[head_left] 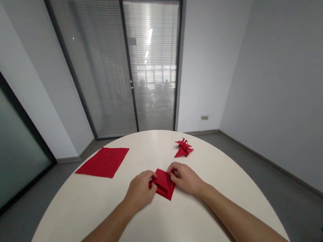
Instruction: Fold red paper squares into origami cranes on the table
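A partly folded piece of red origami paper (163,183) lies between my hands near the middle of the table. My left hand (141,189) pinches its left corner between thumb and fingers. On the opposite side, my right hand (185,176) grips the right corner, where several folded layers show. The paper is diamond-shaped, with one point toward me. My fingers cover both side corners.
Flat red paper sheets (103,162) lie at the table's left edge. Folded red paper cranes (183,148) sit beyond my right hand. The round white table (174,232) curves away toward a glass door (130,62) with blinds.
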A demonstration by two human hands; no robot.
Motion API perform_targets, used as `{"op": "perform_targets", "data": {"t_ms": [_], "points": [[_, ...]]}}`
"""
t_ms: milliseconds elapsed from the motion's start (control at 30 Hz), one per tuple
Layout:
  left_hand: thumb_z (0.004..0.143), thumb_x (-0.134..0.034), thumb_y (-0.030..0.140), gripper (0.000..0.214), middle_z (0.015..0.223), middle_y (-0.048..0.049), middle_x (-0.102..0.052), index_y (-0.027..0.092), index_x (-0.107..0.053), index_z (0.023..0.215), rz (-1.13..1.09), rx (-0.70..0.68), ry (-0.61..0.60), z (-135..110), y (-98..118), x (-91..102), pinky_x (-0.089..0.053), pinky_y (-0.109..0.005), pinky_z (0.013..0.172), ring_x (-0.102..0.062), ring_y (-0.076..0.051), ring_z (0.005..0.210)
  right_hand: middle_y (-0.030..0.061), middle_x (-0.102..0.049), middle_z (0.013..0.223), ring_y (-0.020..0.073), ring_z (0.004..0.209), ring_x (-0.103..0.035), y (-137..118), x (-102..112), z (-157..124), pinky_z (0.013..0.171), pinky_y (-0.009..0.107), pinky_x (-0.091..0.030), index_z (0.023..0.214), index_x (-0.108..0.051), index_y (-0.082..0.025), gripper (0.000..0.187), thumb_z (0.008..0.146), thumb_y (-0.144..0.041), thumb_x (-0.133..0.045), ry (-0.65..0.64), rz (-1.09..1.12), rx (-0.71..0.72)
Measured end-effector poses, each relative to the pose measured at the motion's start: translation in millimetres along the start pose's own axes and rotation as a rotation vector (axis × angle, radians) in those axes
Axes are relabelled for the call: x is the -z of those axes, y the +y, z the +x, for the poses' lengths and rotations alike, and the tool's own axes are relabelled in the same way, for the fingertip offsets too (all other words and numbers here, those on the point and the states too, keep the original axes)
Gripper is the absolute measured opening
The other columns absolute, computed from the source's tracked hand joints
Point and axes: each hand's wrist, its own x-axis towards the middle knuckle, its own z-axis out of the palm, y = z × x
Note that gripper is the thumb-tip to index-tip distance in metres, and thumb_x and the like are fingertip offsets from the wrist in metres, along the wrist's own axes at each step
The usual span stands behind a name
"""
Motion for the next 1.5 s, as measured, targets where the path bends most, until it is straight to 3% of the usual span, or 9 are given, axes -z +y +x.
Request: {"op": "perform_targets", "data": {"t_ms": [333,733,1033,1500], "points": [[0.079,-0.056,0.009,0.018,0.095,-0.0028,-0.069,0.022,-0.062,0.091,0.015,0.011,0.023,0,0,1.5,-0.045,-0.029,0.080,-0.062,-0.019,0.089,-0.0002,-0.066,0.079,0.0149,0.068,-0.058,1,-2,-1,0.063,0.024,-0.040,0.090,-0.057,-0.021,0.008,0.085,-0.016,-0.054,0.032,0.039,-0.033],[0.087,-0.054,0.017,0.014,0.090,-0.0024,-0.067,0.024,-0.063,0.095,0.055,0.062,0.053,1,0,3.6,-0.044,-0.029,0.077,-0.063,-0.019,0.086,0.0010,-0.070,0.092,0.0168,0.077,-0.060,-7,4,-2,0.071,0.027,-0.042,0.099,-0.066,-0.023,0.027,0.075,-0.012,-0.059,-0.004,-0.038,-0.021],[0.093,-0.049,0.024,0.014,0.092,-0.0046,-0.069,0.022,-0.062,0.099,0.071,0.051,0.077,0,0,2.4,-0.046,-0.031,0.078,-0.065,-0.021,0.087,0.0021,-0.069,0.086,0.0167,0.075,-0.058,-5,2,-1,0.067,0.026,-0.037,0.094,-0.065,-0.022,0.011,0.088,-0.024,-0.056,0.028,-0.095,-0.059],[0.092,-0.048,0.026,0.009,0.082,0.0005,-0.065,0.024,-0.054,0.085,-0.003,0.000,0.105,-3,10,4.0,-0.043,-0.029,0.071,-0.062,-0.018,0.077,-0.0012,-0.064,0.076,0.0143,0.066,-0.054,-6,-5,-1,0.060,0.024,-0.030,0.083,-0.055,-0.022,0.004,0.083,-0.023,-0.059,0.080,-0.121,-0.122]]}}
